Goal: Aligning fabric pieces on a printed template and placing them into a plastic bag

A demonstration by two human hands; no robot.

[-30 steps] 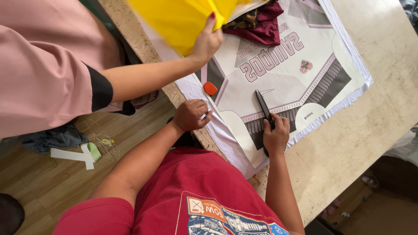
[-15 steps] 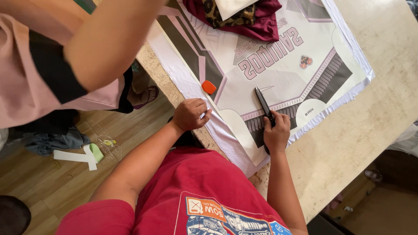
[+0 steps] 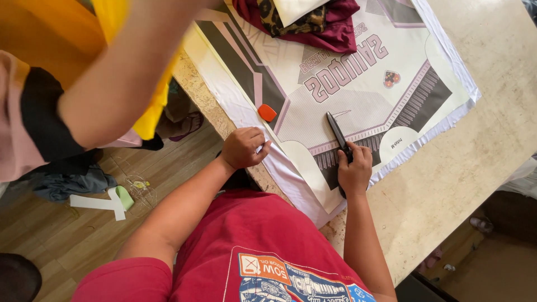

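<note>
Gripping a slim black tool (image 3: pixel 338 133), the right hand (image 3: pixel 354 168) presses glossy printed fabric (image 3: pixel 358 100); left hand (image 3: pixel 241 147) fisted.

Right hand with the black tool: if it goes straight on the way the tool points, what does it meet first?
The right hand and black tool would slide over the printed sheet, then probably meet the maroon cloth. The orange piece lies off to the side.

The person wears a red short-sleeved T-shirt (image 3: pixel 263 240); a printed rectangular graphic (image 3: pixel 291 279) in blue, white and orange sits on it near the bottom edge of the view; both forearms are bare; the left hand (image 3: pixel 243 148) and right hand (image 3: pixel 355 168) carry no gloves.
</note>
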